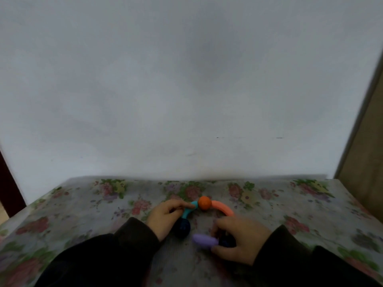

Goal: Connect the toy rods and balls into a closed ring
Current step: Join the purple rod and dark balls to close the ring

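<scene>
An arc of toy pieces lies on the flowered tablecloth (83,214). An orange ball (204,203) sits at its top, joined to a teal curved rod (187,212) on the left and a salmon curved rod (222,208) on the right. The teal rod ends at a dark blue ball (182,227). My left hand (163,216) rests on the teal rod with a finger stretched along it. My right hand (238,239) grips a purple rod (204,241) and a second dark ball (226,242), partly hidden under the fingers. The purple rod's free end points left, apart from the dark blue ball.
A plain white wall (186,79) rises right behind the table's far edge. A dark strip (8,183) stands at the left and a brownish panel (364,141) at the right. My dark sleeves (103,255) cover the near part of the table.
</scene>
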A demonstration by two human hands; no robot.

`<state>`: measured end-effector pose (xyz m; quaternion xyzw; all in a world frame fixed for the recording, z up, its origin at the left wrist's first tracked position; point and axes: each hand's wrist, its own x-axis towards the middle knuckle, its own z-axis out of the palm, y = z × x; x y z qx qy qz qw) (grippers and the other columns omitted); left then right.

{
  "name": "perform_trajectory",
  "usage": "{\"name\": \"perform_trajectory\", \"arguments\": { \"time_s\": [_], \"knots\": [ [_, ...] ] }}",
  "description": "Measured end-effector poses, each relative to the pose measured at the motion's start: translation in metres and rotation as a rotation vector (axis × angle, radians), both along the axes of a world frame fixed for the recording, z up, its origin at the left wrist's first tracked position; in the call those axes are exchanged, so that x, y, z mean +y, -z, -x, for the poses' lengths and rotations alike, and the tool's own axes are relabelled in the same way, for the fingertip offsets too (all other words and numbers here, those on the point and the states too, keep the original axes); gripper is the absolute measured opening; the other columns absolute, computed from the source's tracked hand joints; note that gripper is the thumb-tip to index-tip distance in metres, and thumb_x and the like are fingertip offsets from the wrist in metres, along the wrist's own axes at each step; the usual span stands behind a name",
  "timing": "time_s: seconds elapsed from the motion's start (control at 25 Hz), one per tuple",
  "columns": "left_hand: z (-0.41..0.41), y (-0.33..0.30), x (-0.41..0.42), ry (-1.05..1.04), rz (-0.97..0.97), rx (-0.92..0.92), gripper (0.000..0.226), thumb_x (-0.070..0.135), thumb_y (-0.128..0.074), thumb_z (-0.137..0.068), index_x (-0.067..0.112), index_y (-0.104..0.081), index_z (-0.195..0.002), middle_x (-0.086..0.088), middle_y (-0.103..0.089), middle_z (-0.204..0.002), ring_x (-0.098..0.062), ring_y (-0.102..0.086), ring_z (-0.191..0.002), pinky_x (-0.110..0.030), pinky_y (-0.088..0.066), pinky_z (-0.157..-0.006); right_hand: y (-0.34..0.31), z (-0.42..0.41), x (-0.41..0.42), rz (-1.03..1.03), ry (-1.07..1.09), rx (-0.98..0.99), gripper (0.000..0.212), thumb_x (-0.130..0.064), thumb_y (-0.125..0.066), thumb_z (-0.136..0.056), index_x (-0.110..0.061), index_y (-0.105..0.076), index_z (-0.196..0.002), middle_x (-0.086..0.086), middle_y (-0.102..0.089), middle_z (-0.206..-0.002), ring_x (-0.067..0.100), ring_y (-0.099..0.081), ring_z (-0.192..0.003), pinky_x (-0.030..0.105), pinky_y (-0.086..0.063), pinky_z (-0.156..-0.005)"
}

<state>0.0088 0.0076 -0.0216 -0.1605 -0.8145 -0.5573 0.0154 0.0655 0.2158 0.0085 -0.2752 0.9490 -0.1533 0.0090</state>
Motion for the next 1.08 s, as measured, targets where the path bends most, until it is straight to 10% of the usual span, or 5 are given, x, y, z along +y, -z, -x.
{"name": "perform_trajectory", "arguments": {
  "time_s": [1.08],
  "knots": [
    [0.0, 0.001, -0.001, -0.005, 0.045, 0.016, 0.038, -0.008, -0.051, -0.082, 0.025, -0.068, -0.09, -0.016, -0.066, -0.11, -0.026, -0.059, -0.105, -0.041, -0.044, -0.099, 0.02, 0.011, 0.0, -0.014, 0.073, 0.188, 0.031, -0.056, -0.047, -0.077, -0.033, -0.05, -0.099, -0.007, -0.052, -0.109, 0.013, -0.052, -0.096, 0.021, -0.033, -0.069]
  ]
}}
